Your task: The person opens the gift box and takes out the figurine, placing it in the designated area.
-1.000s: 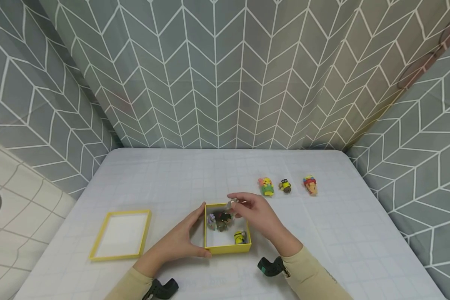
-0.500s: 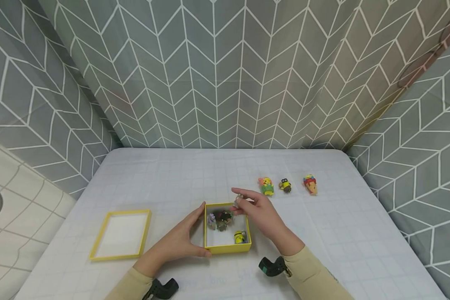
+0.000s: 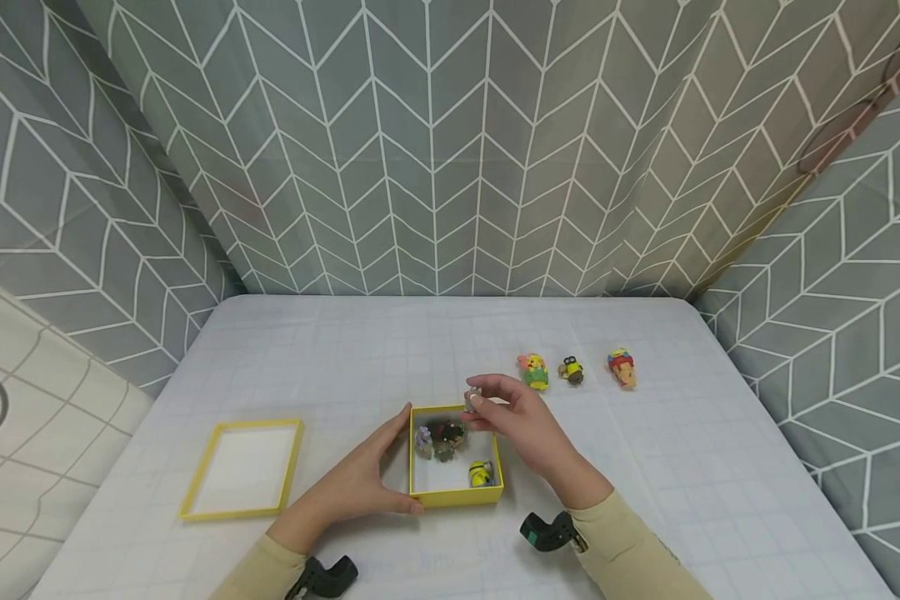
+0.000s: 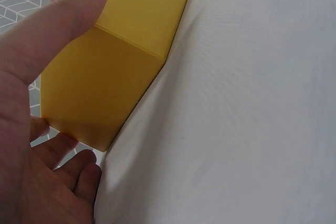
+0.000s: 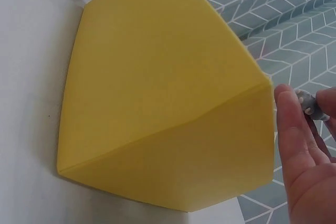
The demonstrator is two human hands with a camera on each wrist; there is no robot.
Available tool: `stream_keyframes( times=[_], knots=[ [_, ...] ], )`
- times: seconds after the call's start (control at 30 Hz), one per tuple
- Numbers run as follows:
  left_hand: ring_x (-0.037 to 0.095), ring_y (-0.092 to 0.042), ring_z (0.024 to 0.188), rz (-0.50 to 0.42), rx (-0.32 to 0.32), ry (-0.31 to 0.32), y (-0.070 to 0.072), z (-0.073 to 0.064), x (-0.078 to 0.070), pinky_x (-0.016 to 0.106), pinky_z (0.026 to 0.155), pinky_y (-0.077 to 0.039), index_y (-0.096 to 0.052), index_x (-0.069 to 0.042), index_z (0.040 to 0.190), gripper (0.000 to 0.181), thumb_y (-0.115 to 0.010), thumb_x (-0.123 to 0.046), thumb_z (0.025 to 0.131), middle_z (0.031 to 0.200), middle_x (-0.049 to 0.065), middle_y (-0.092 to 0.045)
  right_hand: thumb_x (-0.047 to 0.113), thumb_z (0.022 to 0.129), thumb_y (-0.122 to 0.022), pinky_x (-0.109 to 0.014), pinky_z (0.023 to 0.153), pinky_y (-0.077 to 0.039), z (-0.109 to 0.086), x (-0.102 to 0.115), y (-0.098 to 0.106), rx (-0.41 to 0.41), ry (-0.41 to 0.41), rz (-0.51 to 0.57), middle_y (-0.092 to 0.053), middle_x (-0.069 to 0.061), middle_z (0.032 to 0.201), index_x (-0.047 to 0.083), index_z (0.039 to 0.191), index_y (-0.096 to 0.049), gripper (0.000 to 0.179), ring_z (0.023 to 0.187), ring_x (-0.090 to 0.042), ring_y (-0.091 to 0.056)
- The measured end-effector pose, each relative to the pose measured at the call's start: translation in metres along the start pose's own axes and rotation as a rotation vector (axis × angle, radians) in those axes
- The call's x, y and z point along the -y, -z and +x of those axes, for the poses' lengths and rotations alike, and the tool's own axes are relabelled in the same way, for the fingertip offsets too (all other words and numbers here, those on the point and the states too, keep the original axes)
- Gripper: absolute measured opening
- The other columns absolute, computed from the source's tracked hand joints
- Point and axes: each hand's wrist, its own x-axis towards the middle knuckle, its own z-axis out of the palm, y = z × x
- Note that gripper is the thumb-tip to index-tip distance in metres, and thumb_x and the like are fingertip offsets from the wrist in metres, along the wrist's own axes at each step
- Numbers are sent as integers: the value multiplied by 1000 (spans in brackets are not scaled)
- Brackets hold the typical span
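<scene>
A yellow open box point(image 3: 461, 498) stands on the table with several small figurines inside. My left hand point(image 3: 360, 483) grips its left side, the thumb on the near face and the fingers round the far corner, as the left wrist view also shows. Above the box's far right rim, my right hand point(image 3: 521, 425) pinches a small grey figurine point(image 5: 311, 104) between thumb and fingers. Dark and grey figurines point(image 3: 446, 437) cluster at the back of the box, beside a pale purple one point(image 3: 423, 442). A yellow figurine with goggles point(image 3: 480, 475) lies in the near right corner.
The yellow-rimmed lid point(image 3: 242, 468) lies to the left, white inside up. Behind my right hand is a row of figurines: one green and yellow point(image 3: 535, 372), one yellow and brown point(image 3: 572, 371), one red and tan point(image 3: 622, 368). A patterned curtain point(image 3: 457, 150) hangs behind the table.
My right hand, with the grey figurine in it, has shifted slightly right over the box's far rim. The left hand and box have stayed put.
</scene>
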Motion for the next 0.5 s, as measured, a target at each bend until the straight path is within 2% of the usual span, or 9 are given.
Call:
stream_keyframes(
  times=[0.27,0.5],
  knots=[
    [12,-19,145,7,-1,-2,0,0,0,44,117,-22,-13,-24,161,136,-93,-55,55,160,-12,-20,19,96,-67,-37,86,-57,1,-1,2,8,2,-14,-58,-17,117,10,129,-59,35,99,-28,-69],
    [12,-19,145,7,-1,-3,0,0,0,44,117,-21,-13,-23,161,137,-93,-54,54,160,-11,-19,13,84,-80,-33,84,-56,2,-3,4,-21,7,-121,-63,-9,116,15,128,-62,47,99,-24,-65]
  ],
)
